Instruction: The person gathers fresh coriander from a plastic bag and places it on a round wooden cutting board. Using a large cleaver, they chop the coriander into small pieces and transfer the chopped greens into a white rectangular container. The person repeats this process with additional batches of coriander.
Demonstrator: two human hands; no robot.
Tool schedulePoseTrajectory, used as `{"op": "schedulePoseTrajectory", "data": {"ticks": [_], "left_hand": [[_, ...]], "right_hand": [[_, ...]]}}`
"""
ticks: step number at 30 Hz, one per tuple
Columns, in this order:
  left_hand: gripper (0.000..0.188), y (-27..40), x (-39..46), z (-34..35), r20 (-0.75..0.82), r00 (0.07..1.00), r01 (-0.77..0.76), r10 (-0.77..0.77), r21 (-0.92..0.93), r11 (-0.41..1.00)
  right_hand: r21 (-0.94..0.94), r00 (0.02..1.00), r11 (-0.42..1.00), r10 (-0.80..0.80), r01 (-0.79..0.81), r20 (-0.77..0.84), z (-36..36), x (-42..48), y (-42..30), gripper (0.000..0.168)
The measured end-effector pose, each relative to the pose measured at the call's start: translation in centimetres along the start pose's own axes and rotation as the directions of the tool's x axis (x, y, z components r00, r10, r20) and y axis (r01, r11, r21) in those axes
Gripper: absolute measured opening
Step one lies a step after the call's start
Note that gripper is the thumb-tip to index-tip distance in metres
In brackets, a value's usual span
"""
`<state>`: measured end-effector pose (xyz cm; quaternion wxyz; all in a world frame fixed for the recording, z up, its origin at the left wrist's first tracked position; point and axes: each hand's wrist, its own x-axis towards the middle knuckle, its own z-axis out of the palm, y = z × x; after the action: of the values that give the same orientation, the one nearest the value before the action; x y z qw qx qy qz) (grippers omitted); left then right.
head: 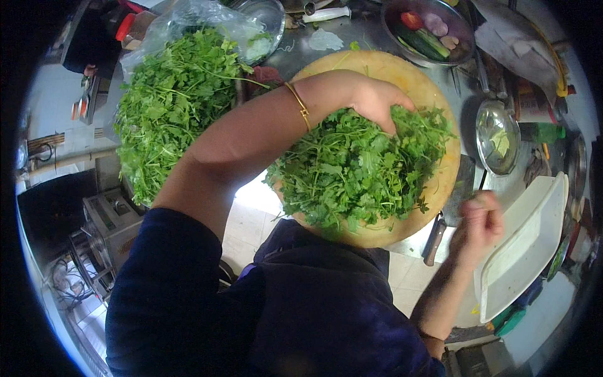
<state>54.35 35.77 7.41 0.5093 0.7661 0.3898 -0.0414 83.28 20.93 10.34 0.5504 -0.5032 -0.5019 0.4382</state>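
A loose pile of leafy cilantro [362,169] covers much of a round wooden chopping board [438,188] in front of me. My left hand [377,101] reaches across to the pile's far side, with sprigs between its thumb and forefinger; the other fingers are hidden. To the right of the board is my right hand [481,219], blurred, its fingers curled; whether it holds a small scrap cannot be made out. Beside that hand lies a cleaver with a wooden handle [434,242], its dark blade partly under the board's edge. A larger heap of cilantro [174,103] stands at left.
A metal bowl [395,40] at the back holds a tomato, cucumber pieces and other vegetables. At right are a shiny metal bowl [480,141] with a leaf scrap and a white plastic tub [558,207]. A clear plastic bag [188,16] lies behind the left heap.
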Motion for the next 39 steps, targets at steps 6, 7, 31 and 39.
{"op": "schedulePoseTrajectory", "data": {"ticks": [6, 7, 31, 39], "left_hand": [[0.072, 0.5, -0.4, -0.1, 0.028, 0.999, 0.026, -0.025, -0.050, 0.998], [0.072, 0.4, -0.3, -0.1, 0.010, 1.000, 0.028, -0.028, -0.041, 0.999], [0.069, -0.5, 0.5, -0.3, 0.021, 1.000, -0.010, 0.012, -0.091, 0.996], [0.066, -0.8, 0.4, -0.1, 0.001, 0.999, -0.035, 0.035, -0.086, 0.996]], "right_hand": [[-0.898, 0.900, 0.318, -0.405, 0.303, 0.160, -4.1, 9.3, -0.2, 0.025], [-0.912, 0.879, 0.207, -0.408, 0.353, 0.248, -3.5, 9.4, -0.5, 0.027], [-0.700, 0.821, 0.447, -0.166, 0.557, 0.547, 9.9, -0.5, 1.5, 0.022], [-0.582, 0.956, 0.782, -0.058, 0.221, 0.286, 7.8, -1.1, 0.3, 0.011]]}}
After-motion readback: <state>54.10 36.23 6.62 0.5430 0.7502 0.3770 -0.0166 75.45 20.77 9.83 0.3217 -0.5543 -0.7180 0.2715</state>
